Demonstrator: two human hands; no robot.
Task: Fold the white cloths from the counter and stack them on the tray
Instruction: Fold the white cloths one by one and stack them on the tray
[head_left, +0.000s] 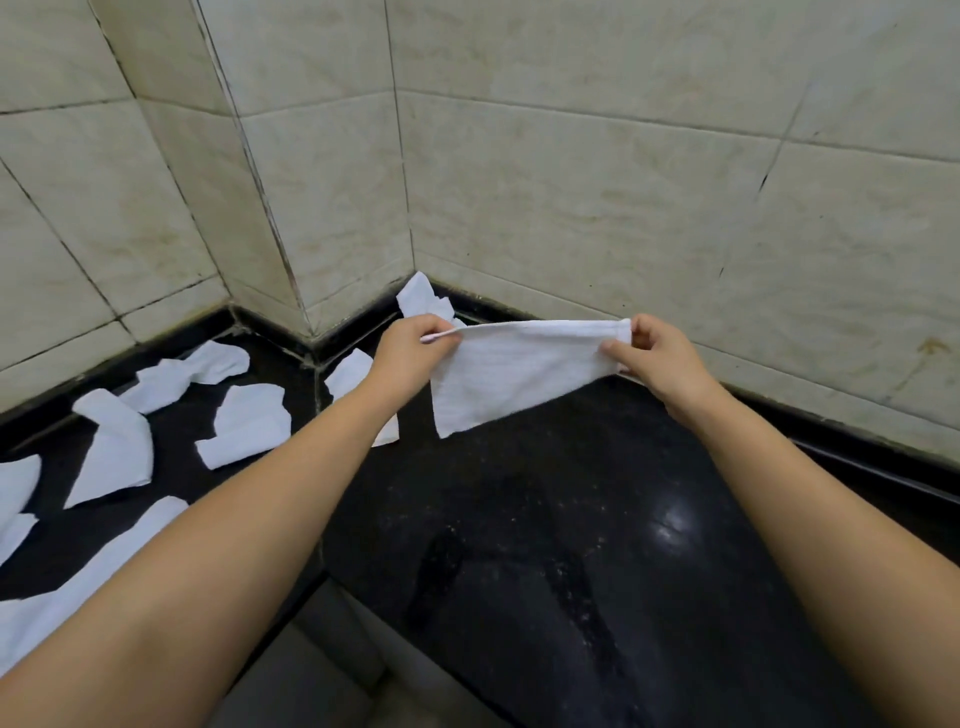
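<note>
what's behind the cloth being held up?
Behind the held cloth, black counter meets the tiled wall. Another white cloth pokes out in the corner by the left hand; its lower part is covered. Right hand pinches the other end.

cloth (514, 371) held above counter (545, 519), loose cloths (244, 423) left

I seem to be in a kitchen or washroom corner, though little of it shows. Pale tiled walls (571, 182) with grimy grout meet a polished black stone surface (545, 493). White cloths (244, 423) lie scattered across it.
</note>
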